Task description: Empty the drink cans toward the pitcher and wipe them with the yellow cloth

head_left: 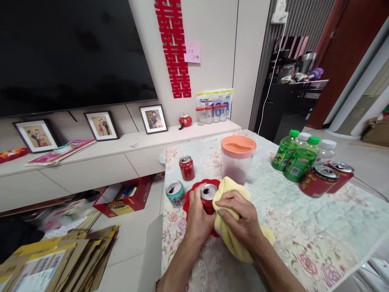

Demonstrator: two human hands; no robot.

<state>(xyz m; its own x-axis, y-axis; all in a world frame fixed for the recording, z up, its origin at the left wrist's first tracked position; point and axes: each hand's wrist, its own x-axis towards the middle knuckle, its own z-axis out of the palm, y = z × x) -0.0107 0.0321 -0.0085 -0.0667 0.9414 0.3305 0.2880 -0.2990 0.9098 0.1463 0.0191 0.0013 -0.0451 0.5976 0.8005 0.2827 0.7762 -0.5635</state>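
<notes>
Left hand point(199, 219) grips the red can point(209, 197), right hand point(243, 221) pinches a yellow cloth point(231, 187) to its three o'clock side. Wiping onward likely needs it turned

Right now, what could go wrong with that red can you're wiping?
The red can is open on top, so if the left hand tips it, anything inside might spill on the tablecloth. The right hand pushes the yellow cloth against it, and the open teal can nearby could get bumped.
</notes>
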